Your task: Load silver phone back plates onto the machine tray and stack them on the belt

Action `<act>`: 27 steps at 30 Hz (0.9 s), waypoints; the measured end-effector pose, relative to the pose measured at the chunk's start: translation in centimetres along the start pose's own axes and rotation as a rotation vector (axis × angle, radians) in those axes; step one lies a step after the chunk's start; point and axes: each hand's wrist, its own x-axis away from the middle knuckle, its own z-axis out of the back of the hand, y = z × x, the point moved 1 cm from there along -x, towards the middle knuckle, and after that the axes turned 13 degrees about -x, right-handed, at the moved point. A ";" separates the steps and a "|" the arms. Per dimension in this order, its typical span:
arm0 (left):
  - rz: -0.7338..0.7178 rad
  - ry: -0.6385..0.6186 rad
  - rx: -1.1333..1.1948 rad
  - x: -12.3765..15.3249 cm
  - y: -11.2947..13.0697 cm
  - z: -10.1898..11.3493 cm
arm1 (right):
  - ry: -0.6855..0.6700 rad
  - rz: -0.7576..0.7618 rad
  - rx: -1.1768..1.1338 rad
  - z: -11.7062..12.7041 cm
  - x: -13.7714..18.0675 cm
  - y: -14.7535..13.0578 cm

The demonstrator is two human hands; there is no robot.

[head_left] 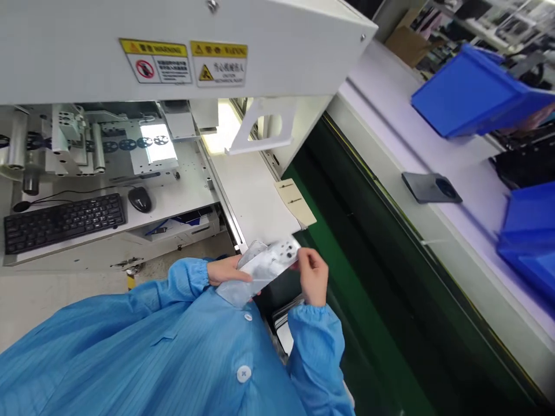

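Observation:
A pale, shiny phone back panel (282,252) with dark camera holes at its upper right end is held in front of my chest. Its lower left part is in or against a clear plastic bag (236,292). My left hand (228,270) is closed round the bag, thumb on top and fingers mostly hidden beneath. With fingertips pinched, my right hand (314,276) grips the panel's edge beside the camera holes. Just beyond both hands is the near end of a white conveyor belt (247,190).
A white machine (281,52) with warning labels overhangs the belt. Left stand a keyboard (65,222) and a mouse (139,199). A beige plate (295,202) juts from the belt's right side. Across a dark green gap, a bench holds a dark phone (431,188) and blue bins (472,92).

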 end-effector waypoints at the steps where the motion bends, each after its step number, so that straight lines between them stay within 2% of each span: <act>1: -0.022 0.049 0.016 1.1 0.7 1.2 | 0.083 -0.001 -0.036 -1.2 -2.4 0.2; 3: -0.059 0.230 0.079 3.7 1.7 4.0 | 0.205 -0.021 -0.028 -3.9 -7.1 1.0; 6: -0.088 0.569 0.183 8.3 2.4 7.9 | 0.215 -0.042 0.322 -8.3 -12.7 2.3; 8: -0.109 0.718 0.229 11.1 2.4 9.7 | 0.213 -0.006 0.553 -10.6 -14.4 2.8; 10: -0.134 0.797 0.261 13.0 2.2 10.6 | 0.224 0.058 0.708 -12.0 -14.6 3.1; 12: -0.144 0.836 0.293 13.9 1.8 10.7 | 0.154 0.173 0.835 -13.1 -14.0 3.6; 15: -0.138 0.884 0.349 13.8 1.1 10.0 | -0.148 0.366 0.971 -15.0 -13.1 4.9; 17: -0.153 0.899 0.372 13.3 0.7 9.4 | -0.292 0.396 1.014 -16.7 -13.2 6.1; 19: -0.170 0.890 0.379 12.7 0.6 9.1 | -0.294 0.384 1.040 -18.6 -14.0 6.9; 22: -0.192 0.866 0.389 12.0 1.1 9.0 | -0.225 0.382 1.041 -20.9 -15.5 7.4; 27: -0.267 0.767 0.372 10.7 2.7 9.4 | -0.184 0.350 1.025 -22.9 -16.5 6.6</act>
